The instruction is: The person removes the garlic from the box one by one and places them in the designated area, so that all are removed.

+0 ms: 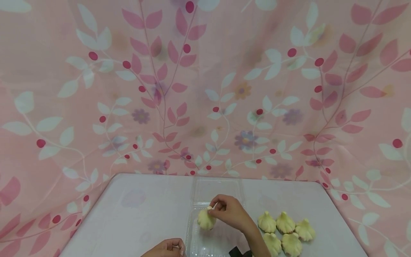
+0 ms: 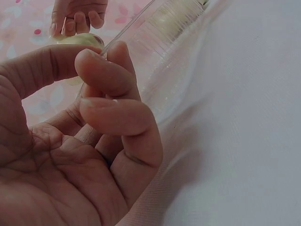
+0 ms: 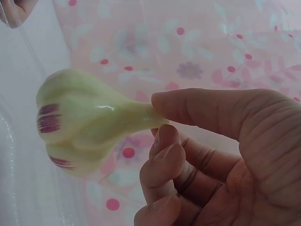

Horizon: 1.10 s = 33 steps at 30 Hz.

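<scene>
My right hand pinches a pale yellow-green garlic bulb by its stem, between thumb and fingertips. Purple streaks mark the bulb's rounded end in the right wrist view, where the stem points toward the hand. Beneath it, in the head view, lies an opened clear plastic container with its lid folded back. At the container's left edge is my left hand; its thumb and index finger pinch the rim, with the other fingers curled, as the left wrist view shows.
Several more garlic bulbs sit in two rows on the white table, right of the container. A pink floral cloth hangs behind and around the table. Something black is by the right wrist.
</scene>
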Each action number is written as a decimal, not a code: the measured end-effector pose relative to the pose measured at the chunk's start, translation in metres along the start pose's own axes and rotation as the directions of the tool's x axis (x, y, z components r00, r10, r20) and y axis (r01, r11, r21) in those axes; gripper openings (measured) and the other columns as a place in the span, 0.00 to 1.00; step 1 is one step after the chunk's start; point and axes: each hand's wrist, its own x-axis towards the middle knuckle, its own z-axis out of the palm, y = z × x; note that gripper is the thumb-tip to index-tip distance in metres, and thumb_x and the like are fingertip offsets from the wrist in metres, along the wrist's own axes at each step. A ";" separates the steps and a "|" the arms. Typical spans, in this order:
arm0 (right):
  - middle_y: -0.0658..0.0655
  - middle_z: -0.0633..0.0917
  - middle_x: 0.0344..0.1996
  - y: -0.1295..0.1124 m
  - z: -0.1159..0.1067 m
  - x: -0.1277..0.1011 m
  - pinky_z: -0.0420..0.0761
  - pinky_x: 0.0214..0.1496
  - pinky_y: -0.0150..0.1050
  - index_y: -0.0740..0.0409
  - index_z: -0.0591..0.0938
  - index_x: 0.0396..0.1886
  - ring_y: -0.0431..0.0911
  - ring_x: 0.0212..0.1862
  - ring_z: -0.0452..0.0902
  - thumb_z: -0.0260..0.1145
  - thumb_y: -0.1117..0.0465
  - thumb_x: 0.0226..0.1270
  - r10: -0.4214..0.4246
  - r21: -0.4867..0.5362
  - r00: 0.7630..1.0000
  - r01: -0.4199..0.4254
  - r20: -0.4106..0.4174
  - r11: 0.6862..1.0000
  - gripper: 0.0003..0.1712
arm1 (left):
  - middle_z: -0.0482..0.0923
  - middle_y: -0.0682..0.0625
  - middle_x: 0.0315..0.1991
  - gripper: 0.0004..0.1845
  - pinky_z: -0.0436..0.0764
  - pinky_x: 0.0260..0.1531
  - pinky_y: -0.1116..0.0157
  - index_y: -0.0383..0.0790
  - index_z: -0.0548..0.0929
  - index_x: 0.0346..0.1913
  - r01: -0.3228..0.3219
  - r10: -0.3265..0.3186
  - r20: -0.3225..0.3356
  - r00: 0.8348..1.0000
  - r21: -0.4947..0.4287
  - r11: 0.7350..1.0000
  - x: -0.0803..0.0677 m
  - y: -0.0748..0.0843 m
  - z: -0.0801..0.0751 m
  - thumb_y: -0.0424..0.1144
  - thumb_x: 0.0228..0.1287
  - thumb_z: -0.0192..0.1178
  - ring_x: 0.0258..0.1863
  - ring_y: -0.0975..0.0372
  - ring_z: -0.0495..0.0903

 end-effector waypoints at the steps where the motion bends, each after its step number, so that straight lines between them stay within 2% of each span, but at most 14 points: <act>1: 0.51 0.78 0.21 0.000 -0.001 0.000 0.70 0.21 0.32 0.55 0.80 0.33 0.38 0.20 0.69 0.70 0.56 0.54 0.000 0.002 1.000 0.000 -0.001 1.000 0.10 | 0.74 0.59 0.25 0.04 0.70 0.23 0.75 0.43 0.74 0.38 -0.006 0.006 0.002 1.000 -0.001 1.000 0.000 0.000 0.000 0.32 0.65 0.50 0.24 0.73 0.71; 5: 0.51 0.78 0.21 -0.002 -0.006 -0.001 0.69 0.21 0.31 0.55 0.80 0.33 0.38 0.20 0.69 0.71 0.55 0.54 0.005 0.016 1.000 -0.005 -0.011 1.000 0.11 | 0.75 0.59 0.27 0.04 0.71 0.25 0.75 0.43 0.74 0.38 -0.018 0.018 0.011 1.000 -0.004 1.000 0.000 0.001 0.001 0.31 0.65 0.50 0.25 0.73 0.72; 14: 0.53 0.79 0.22 -0.007 -0.018 -0.005 0.70 0.22 0.32 0.58 0.80 0.35 0.38 0.20 0.69 0.70 0.58 0.56 0.020 0.044 1.000 -0.019 -0.018 0.999 0.10 | 0.76 0.58 0.28 0.05 0.72 0.26 0.75 0.43 0.74 0.39 -0.003 0.003 0.001 1.000 -0.028 1.000 0.000 0.000 0.002 0.31 0.66 0.48 0.26 0.72 0.73; 19: 0.57 0.79 0.23 -0.028 -0.028 -0.013 0.71 0.23 0.32 0.62 0.80 0.36 0.40 0.22 0.70 0.68 0.62 0.58 0.028 0.050 0.999 -0.027 -0.021 0.998 0.09 | 0.77 0.57 0.28 0.06 0.73 0.26 0.75 0.43 0.73 0.39 -0.010 0.010 0.001 1.000 -0.037 0.999 0.000 -0.002 0.001 0.30 0.66 0.47 0.26 0.72 0.74; 24: 0.58 0.79 0.24 -0.042 -0.036 -0.019 0.71 0.24 0.32 0.64 0.80 0.37 0.40 0.23 0.70 0.67 0.63 0.59 0.039 0.056 0.999 -0.038 -0.013 0.998 0.10 | 0.77 0.57 0.29 0.05 0.74 0.26 0.75 0.43 0.73 0.39 -0.023 0.023 0.000 1.000 -0.035 0.999 0.000 -0.003 0.001 0.31 0.66 0.48 0.27 0.72 0.75; 27: 0.58 0.78 0.24 -0.036 -0.038 -0.019 0.71 0.24 0.32 0.64 0.80 0.36 0.40 0.22 0.70 0.67 0.62 0.59 0.034 0.066 0.999 -0.033 -0.017 0.997 0.10 | 0.77 0.57 0.29 0.06 0.73 0.26 0.75 0.43 0.73 0.39 -0.035 0.035 0.004 0.999 -0.031 0.999 0.000 -0.003 0.001 0.30 0.66 0.48 0.27 0.72 0.74; 33: 0.57 0.79 0.24 -0.008 -0.041 -0.016 0.72 0.23 0.33 0.60 0.80 0.37 0.41 0.23 0.71 0.68 0.59 0.58 0.014 0.081 1.000 -0.012 -0.026 0.997 0.11 | 0.77 0.58 0.29 0.06 0.73 0.26 0.75 0.42 0.74 0.39 -0.057 0.058 0.013 0.998 -0.020 0.998 0.000 -0.003 0.002 0.30 0.66 0.48 0.27 0.72 0.74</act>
